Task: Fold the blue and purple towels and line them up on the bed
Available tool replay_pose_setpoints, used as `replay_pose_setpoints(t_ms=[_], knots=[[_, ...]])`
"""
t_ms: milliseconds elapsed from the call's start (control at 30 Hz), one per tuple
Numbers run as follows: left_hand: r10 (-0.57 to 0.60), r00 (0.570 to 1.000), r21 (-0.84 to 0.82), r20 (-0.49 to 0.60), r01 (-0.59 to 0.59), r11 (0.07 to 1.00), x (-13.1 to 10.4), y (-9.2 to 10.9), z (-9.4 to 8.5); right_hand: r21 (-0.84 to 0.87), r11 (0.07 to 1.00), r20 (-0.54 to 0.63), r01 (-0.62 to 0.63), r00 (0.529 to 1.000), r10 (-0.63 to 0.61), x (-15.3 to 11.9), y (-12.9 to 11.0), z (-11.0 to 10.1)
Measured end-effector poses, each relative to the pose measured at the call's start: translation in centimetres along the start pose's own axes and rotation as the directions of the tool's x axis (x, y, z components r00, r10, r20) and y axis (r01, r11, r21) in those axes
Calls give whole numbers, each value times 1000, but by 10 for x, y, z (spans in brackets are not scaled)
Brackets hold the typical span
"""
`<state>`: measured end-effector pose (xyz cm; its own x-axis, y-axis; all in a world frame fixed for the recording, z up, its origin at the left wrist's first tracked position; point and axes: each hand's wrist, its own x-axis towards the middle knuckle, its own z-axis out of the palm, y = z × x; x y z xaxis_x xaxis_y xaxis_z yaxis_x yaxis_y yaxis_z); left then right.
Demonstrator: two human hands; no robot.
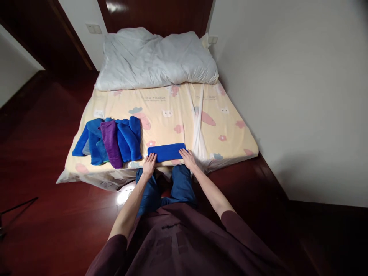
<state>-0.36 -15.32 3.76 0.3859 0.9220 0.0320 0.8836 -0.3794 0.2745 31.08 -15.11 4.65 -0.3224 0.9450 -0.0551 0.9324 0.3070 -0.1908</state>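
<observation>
A blue cloth [167, 152], folded into a flat, narrow rectangle, lies at the front edge of the bed. On its left end rests my left hand [149, 163], fingers lying flat. My right hand [187, 157] touches the right end, its fingers spread over the cloth. To the left is a loose pile of blue cloths [126, 140], with a purple cloth [110, 143] on top.
The bed [169, 111] has a patterned cover under clear plastic. A folded white quilt [158, 59] lies at its head. A white wall [301, 96] stands to the right. At the far left, a thin dark stand [18, 206] shows over the floor.
</observation>
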Motion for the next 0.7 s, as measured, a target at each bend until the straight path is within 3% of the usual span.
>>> replay_pose_setpoints(t_ms=[433, 600, 700], knots=[[53, 997, 12, 53, -54, 998, -38, 1, 5, 87, 995, -45, 52, 998, -48, -49, -1, 4], [45, 999, -49, 15, -45, 998, -34, -4, 7, 216, 976, -22, 29, 999, -25, -42, 8, 3], [3, 1000, -157, 1, -2, 988, -24, -13, 5, 422, 907, -54, -4, 998, 30, -31, 19, 2]])
